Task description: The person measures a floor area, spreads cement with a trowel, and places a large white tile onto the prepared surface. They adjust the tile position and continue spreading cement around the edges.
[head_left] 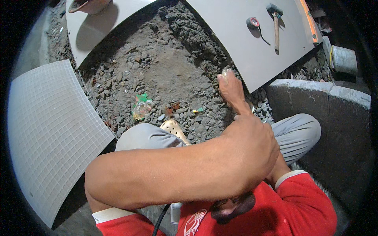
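Beside the near corner of the R-hand plain tile [252,59], R hand [230,86] is low over the gravel [177,67], fingers bunched; can't tell if they're pinching anything. L hand [254,131] lies across the R forearm [244,108]; can't tell how tight.

Tile count: 2 plain, incl. the top-L tile [126,10], plus 1 grid-patterned panel [51,129] far L. R-hand tile carries 1 tape measure [253,23], 1 mallet [276,31], 1 spirit level [309,19] along its outer edge. 1 tub [90,6] up top L, 1 white bucket [344,59] R, 1 clog [175,129], 1 green wrapper [142,106].

Edges: both plain tiles flank the gravel, open room btwn 'em running up. R side's tight: concrete curb [319,110] just beside the R knee [301,131].
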Available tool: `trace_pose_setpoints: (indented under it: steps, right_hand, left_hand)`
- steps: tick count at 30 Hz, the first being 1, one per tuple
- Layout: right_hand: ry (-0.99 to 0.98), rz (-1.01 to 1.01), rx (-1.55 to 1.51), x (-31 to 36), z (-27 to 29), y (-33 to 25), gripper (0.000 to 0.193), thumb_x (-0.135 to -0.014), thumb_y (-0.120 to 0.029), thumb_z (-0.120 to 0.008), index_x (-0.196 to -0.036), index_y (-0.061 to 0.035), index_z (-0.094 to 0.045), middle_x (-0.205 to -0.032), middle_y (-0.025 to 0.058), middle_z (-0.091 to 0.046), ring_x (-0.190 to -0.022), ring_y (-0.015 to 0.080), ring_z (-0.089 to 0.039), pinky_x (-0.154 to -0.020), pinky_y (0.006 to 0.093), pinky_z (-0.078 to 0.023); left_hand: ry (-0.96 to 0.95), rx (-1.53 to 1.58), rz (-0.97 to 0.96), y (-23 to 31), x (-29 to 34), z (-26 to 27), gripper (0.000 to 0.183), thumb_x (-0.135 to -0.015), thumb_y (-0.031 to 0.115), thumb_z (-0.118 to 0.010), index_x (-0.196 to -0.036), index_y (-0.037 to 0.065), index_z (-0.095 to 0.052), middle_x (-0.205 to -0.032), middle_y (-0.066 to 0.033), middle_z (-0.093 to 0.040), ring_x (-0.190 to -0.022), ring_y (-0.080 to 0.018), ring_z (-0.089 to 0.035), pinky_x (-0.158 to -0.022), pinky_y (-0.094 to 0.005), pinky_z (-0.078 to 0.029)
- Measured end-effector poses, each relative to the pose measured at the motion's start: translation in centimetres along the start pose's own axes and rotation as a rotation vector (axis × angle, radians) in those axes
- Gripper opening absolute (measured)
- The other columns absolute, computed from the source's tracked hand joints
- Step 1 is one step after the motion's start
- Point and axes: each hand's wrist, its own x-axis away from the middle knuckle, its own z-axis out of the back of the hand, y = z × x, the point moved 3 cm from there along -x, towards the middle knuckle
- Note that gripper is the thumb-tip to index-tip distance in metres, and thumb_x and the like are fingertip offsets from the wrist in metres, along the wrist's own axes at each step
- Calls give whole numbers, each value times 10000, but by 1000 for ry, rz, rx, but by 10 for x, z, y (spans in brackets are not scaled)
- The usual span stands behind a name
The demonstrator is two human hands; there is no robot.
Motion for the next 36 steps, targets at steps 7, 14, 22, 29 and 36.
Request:
trace_pose_setpoints:
  steps: [7, 14, 22, 29, 36]
  right_hand:
    - [-55, -76, -1, 5, 13, 29, 517, -974, -396, -535, -1258, 35, -524, -1030, 381, -652, -1019, 567, -611, -898, 611, -480]
    - [-91, -115, -27, 8, -6, 45, 479, -958, -399, -575, -1190, 21, -562, -1022, 365, -653, -987, 555, -612, -853, 589, -480]
    - [-169, -172, -85, 46, 0, 27, 467, -959, -398, -530, -1204, 0, -525, -1044, 369, -643, -1019, 562, -601, -891, 600, -459]
    - [-50, -78, -25, 90, 42, 43, 467, -978, -382, -540, -1209, 22, -505, -1030, 335, -671, -989, 527, -633, -861, 586, -497]
    - [-53, -242, 6, 94, 41, 76, 547, -987, -432, -524, -1308, 11, -544, -1060, 352, -667, -1049, 529, -629, -899, 577, -498]
  left_hand:
    - [107, 76, 0, -6, -7, 6, 262, -826, 238, -666, -862, -18, -704, -887, -197, -704, -868, -328, -694, -714, -420, -556]
    - [24, 88, 44, -8, -11, 3, 279, -810, 211, -689, -977, 5, -776, -970, -186, -755, -903, -291, -744, -726, -416, -589]
    - [-153, -180, 10, -1, -21, -12, 352, -859, 253, -630, -1052, -28, -717, -1076, -227, -697, -1000, -367, -684, -841, -462, -540]
    - [-96, -284, 45, -5, -31, -13, 484, -862, 317, -656, -1197, -29, -702, -1277, -279, -632, -1176, -440, -620, -946, -554, -500]
    - [-212, -2, 12, -8, -44, -32, 282, -862, 231, -600, -937, -32, -667, -977, -204, -669, -866, -303, -667, -729, -431, -541]
